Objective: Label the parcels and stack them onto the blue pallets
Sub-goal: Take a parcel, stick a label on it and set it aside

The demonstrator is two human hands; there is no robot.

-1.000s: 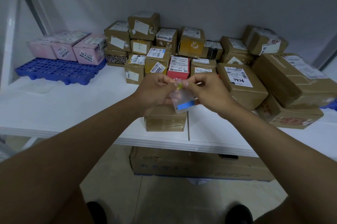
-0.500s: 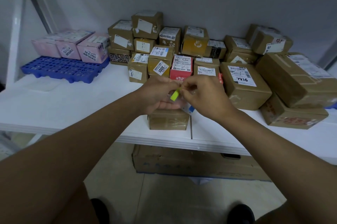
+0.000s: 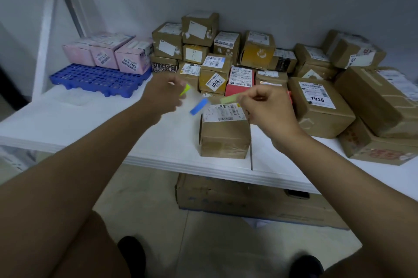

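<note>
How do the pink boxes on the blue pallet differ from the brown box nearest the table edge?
The pink boxes are pink; the brown box is plain cardboard. The pink boxes sit in a row on the blue pallet, while the brown box stands alone on the white table. The pink boxes lie far left, and the brown box sits between the two hands. Both carry printed labels.

Bare white tabletop lies open left of the left hand up to the blue pallet, while a brown parcel sits under the right hand and stacked parcels wall off everything beyond both hands.
</note>
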